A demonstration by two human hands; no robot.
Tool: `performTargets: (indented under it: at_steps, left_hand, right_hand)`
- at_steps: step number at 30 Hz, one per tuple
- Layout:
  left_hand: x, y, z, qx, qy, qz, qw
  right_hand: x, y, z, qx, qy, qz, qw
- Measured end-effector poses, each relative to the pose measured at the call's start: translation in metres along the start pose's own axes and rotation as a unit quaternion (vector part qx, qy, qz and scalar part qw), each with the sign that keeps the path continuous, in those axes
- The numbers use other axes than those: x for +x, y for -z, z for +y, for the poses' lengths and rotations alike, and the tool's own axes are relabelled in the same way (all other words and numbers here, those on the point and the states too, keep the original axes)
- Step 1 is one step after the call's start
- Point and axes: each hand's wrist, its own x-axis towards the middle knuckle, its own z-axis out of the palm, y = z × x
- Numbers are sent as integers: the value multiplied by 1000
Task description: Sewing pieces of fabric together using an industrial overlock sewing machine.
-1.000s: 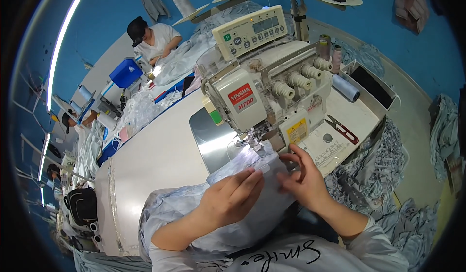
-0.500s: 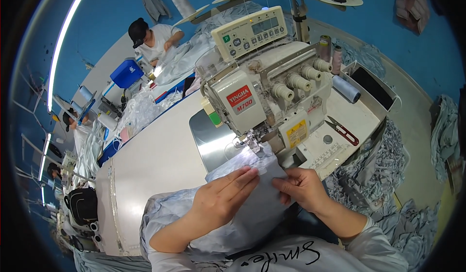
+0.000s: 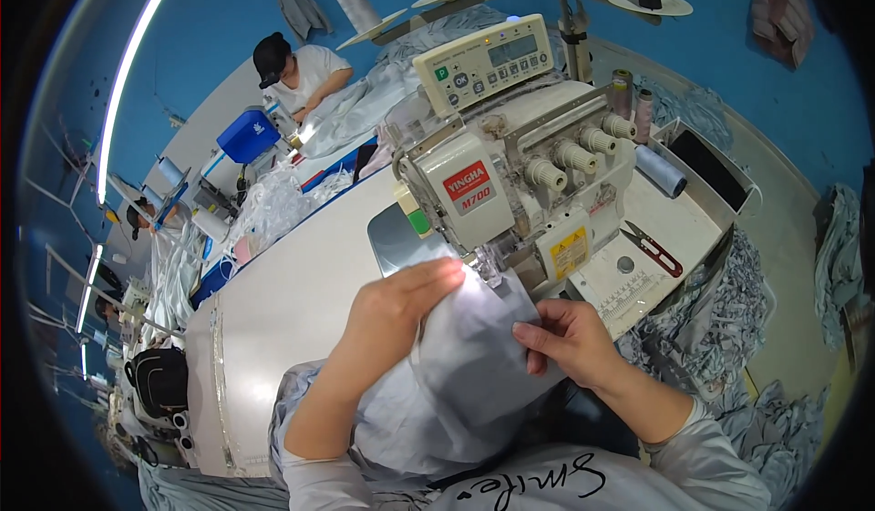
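A light grey-blue piece of fabric runs from my lap up to the lit presser foot of a white overlock sewing machine. My left hand lies on the cloth, its fingers stretched out flat and their tips just left of the foot. At the cloth's right edge, my right hand pinches the fabric between thumb and fingers. Some of the cloth's front edge is hidden under the foot.
Red-handled thread snips lie on the machine bed, right of the needle area. Crumpled fabric is heaped below the table's right side. Thread cones stand above the machine. Another person works at a machine at the back left.
My left hand has moved up and left, its fingertips now beside the presser foot. The fabric has shifted and lies smoother in front of the foot. My right hand keeps its pinch.
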Motion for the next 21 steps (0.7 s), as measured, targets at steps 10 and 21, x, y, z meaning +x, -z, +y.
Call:
performTargets:
  at_steps: [10,21]
  left_hand:
    - [-31,25,14,93,118,79,986]
    - [-193,-6,119,148,340,88,925]
  right_hand:
    - [1,0,-6,-24,-20,-1,1000]
    - [-23,29,-23,-495,392,187,753]
